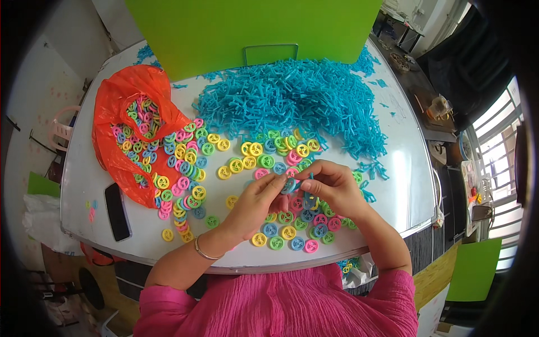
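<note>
My left hand (pixel 252 205) pinches a small blue plastic wheel (pixel 288 186) between thumb and fingers, above the near middle of the table. A bit of pink shows just above this wheel; whether it is a second wheel I cannot tell. Close beside it, my right hand (pixel 334 188) is closed at the fingertips on a small blue plastic piece (pixel 311 176), mostly hidden by the fingers. Under and around both hands lie loose spoked wheels in blue, pink, yellow and green, such as a yellow wheel (pixel 288 232) and a pink wheel (pixel 311 246).
Beyond my hands spreads a big heap of blue plastic pieces (pixel 281 95), against an upright green panel (pixel 252 33). An orange-red plastic bag (pixel 106 106) spills wheels at the left of the white table (pixel 401 185). A black phone (pixel 117 212) lies near the table's left edge.
</note>
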Demonstrator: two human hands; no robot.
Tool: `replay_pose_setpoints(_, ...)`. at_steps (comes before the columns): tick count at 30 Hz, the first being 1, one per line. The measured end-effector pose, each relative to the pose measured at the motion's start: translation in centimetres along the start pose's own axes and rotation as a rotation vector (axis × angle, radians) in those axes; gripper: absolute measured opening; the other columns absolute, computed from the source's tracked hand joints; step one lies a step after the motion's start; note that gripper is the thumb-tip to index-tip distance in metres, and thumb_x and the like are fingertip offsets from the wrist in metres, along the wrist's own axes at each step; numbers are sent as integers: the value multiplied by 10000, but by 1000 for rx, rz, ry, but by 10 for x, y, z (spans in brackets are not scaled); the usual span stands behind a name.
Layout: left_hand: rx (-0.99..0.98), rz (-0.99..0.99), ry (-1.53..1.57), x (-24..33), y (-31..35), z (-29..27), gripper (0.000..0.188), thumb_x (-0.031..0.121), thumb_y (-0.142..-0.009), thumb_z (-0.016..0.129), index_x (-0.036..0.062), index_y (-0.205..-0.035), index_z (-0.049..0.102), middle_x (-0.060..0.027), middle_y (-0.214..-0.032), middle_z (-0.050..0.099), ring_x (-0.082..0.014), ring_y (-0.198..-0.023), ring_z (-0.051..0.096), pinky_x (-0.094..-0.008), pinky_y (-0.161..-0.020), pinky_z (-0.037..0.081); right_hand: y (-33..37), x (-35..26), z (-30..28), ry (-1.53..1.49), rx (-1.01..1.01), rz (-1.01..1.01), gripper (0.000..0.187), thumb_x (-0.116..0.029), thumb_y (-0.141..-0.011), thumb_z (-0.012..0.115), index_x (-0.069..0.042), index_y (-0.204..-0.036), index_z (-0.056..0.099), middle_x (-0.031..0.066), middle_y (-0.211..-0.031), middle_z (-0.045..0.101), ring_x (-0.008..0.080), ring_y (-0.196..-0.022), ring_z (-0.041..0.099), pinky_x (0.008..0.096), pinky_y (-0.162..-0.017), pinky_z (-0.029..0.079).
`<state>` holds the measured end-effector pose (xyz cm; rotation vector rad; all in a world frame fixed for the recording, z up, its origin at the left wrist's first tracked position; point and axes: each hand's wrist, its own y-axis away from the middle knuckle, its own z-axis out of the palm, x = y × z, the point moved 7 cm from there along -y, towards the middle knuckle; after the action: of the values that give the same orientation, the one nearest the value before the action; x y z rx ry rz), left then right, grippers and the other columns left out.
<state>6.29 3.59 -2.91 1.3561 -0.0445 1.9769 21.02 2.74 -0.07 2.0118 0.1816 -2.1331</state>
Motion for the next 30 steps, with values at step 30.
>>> replay_pose_setpoints(30, 272, 237, -211, -6, 6, -7, 204, 224, -1010, 471, 73, -889, 533, 44, -650, 440, -26, -555, 430, -193, -500, 350, 5, 2, 16, 356, 128, -17, 145, -70, -882, 676, 37, -967, 628, 50, -891, 664, 73, -833, 607, 235, -720, 506)
